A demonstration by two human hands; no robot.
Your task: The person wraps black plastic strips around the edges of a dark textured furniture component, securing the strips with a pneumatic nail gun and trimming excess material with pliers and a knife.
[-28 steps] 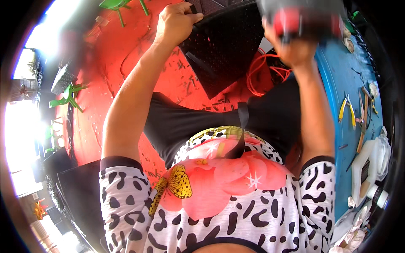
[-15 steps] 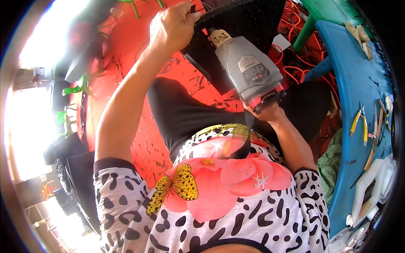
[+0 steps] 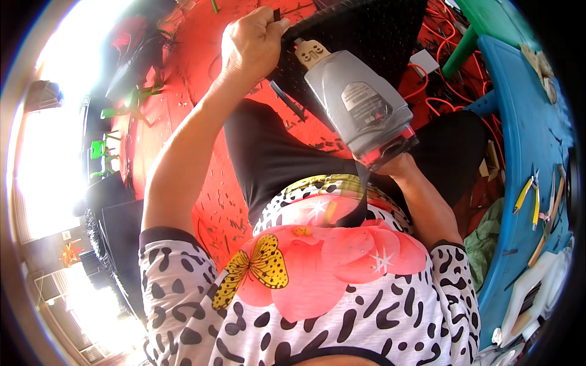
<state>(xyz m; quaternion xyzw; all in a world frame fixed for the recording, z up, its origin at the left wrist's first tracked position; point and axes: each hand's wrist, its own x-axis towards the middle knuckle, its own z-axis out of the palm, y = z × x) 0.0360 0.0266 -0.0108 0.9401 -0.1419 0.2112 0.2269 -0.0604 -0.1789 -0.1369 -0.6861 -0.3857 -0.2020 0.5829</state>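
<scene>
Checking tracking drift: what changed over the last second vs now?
The grey power tool in the right hand swung from the upper right edge down toward the middle, its tip now against the black woven panel, and sits slightly lower than half a second ago. The left hand stayed gripping the panel's edge. The blue table did not change.

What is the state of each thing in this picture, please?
left hand: closed, gripping the edge of the black mesh panel.
right hand: mostly hidden, holding the grey power tool.
grey power tool: raised, nose against the mesh panel.
pliers: lying unused on the blue table.
orange cable: loose on the floor.
</scene>
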